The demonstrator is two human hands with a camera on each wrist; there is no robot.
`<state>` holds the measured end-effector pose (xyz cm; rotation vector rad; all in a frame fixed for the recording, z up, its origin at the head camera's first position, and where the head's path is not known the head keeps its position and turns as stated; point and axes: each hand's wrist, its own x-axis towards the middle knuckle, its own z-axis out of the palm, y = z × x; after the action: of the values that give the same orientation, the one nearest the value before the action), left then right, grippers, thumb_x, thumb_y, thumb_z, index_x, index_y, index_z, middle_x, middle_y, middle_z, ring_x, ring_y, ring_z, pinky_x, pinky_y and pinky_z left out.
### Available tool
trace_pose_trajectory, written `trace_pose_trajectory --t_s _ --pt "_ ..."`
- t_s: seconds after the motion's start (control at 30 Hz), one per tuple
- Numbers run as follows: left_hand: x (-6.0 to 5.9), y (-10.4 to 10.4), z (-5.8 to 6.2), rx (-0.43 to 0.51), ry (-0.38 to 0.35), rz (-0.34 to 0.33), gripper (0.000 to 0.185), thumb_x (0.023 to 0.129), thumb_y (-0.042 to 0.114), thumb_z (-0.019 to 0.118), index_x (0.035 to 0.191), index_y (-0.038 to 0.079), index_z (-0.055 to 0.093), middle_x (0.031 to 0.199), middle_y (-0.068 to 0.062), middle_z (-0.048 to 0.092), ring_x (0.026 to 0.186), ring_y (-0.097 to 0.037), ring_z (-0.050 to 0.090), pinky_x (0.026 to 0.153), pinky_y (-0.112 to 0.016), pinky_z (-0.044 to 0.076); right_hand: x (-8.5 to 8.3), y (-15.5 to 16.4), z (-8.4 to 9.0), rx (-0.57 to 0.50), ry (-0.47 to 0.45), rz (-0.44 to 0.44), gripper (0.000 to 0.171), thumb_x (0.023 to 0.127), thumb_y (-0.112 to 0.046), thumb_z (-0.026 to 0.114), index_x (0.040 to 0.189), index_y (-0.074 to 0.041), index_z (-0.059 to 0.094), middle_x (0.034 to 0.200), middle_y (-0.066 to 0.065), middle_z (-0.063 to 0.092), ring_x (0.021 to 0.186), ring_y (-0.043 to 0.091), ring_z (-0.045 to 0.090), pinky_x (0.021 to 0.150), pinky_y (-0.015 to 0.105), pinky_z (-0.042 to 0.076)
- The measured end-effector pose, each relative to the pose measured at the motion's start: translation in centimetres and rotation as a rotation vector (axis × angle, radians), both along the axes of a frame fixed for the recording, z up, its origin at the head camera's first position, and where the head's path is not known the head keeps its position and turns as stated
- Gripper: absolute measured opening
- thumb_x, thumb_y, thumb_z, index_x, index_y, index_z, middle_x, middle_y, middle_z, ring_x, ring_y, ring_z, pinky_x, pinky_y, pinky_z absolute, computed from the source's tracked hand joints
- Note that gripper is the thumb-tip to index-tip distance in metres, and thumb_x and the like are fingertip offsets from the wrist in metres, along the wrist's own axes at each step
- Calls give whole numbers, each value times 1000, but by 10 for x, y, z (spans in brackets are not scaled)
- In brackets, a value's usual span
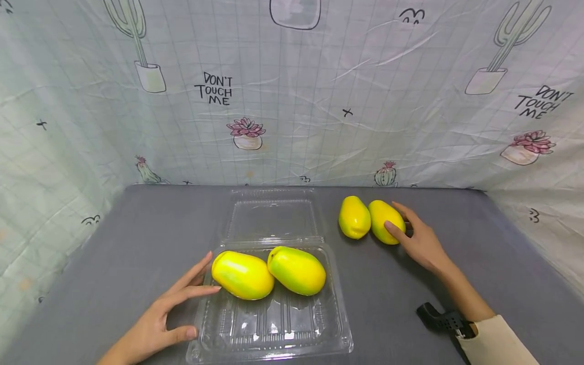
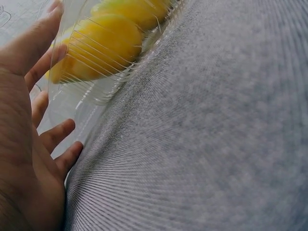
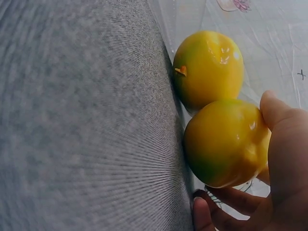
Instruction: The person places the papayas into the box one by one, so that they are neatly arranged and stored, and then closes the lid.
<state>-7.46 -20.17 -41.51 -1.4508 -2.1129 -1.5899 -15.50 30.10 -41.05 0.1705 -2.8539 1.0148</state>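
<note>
altogether, four glossy yellow-green oval fruits (image 1: 243, 275): two inside one clear plastic hinged container (image 1: 343, 317), its lid (image 1: 274, 220) folded back; two on the flat grey table (image 1: 114, 253), the outer one grasped by the right hand (image 1: 422, 243), its neighbour just beside it. the left hand (image 1: 159, 317), fingers loosely spread, is at the container's left rim. a pale cactus-print curtain (image 1: 296, 91) hangs behind.

Cactus-print sheet (image 1: 292, 76) behind a grey tabletop (image 1: 137, 243)
</note>
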Motion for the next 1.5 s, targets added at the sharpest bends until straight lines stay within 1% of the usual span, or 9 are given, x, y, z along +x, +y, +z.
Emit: trace_pose_trajectory --t_s 0.17,0.3,0.4,0.53,0.7,0.83,1.07,1.23,1.5 --pt "1 -1 4 -21 -11 18 53 77 12 67 122 -7 47 139 -35 9 128 -40 18 104 -23 19 0 0 4 0 -27 4 61 88 -47 46 141 -28 22 139 12 31 116 33 36 84 56 33" --pt "1 -3 5 -29 -17 26 53 76 12 67 121 -7 47 139 -34 10 128 -40 19 104 -22 19 0 0 4 -3 -34 -2 60 88 -48 46 140 -29 24 137 10 34 112 30 39 81 51 35" --pt "0 -3 5 -29 -18 23 53 76 11 67 121 -7 47 139 -34 10 128 -40 19 104 -22 19 -1 -1 5 -31 -47 6 60 88 -48 46 140 -27 24 131 9 39 96 27 50 73 44 43" --pt "-3 -3 7 -30 -20 30 53 76 11 68 121 -6 48 139 -34 10 128 -41 20 104 -23 20 -2 -1 10 -80 -53 43 60 90 -44 45 141 -22 23 125 9 41 77 24 54 63 37 48" --pt "-3 -3 5 -38 -23 36 53 75 12 68 122 -5 49 139 -33 11 127 -41 20 104 -23 20 -1 -1 13 -107 -62 72 59 91 -42 45 141 -20 23 128 10 39 85 24 51 65 37 50" --pt "-2 -3 3 -39 -31 33 53 75 11 68 122 -5 48 140 -33 10 127 -42 19 104 -22 20 1 0 14 -133 -74 70 59 91 -41 45 141 -21 23 130 10 37 88 24 50 66 36 50" --pt "-1 -3 2 -36 -25 39 53 75 13 68 121 -5 49 139 -33 11 127 -41 20 104 -23 20 3 4 19 -148 -71 27 62 90 -42 47 142 -20 21 128 13 38 89 24 48 65 36 50" --pt "-1 -3 2 -29 -22 32 52 76 15 68 121 -5 49 139 -34 11 127 -42 18 104 -24 20 5 3 26 -190 -72 -6 68 89 -41 49 143 -18 16 130 15 36 95 25 47 67 36 50" --pt "0 -1 4 -34 -17 47 53 76 15 68 121 -4 50 139 -33 12 127 -42 19 104 -24 20 8 -4 35 -218 -53 -14 68 87 -40 52 142 -24 16 131 13 35 96 25 48 67 39 50"
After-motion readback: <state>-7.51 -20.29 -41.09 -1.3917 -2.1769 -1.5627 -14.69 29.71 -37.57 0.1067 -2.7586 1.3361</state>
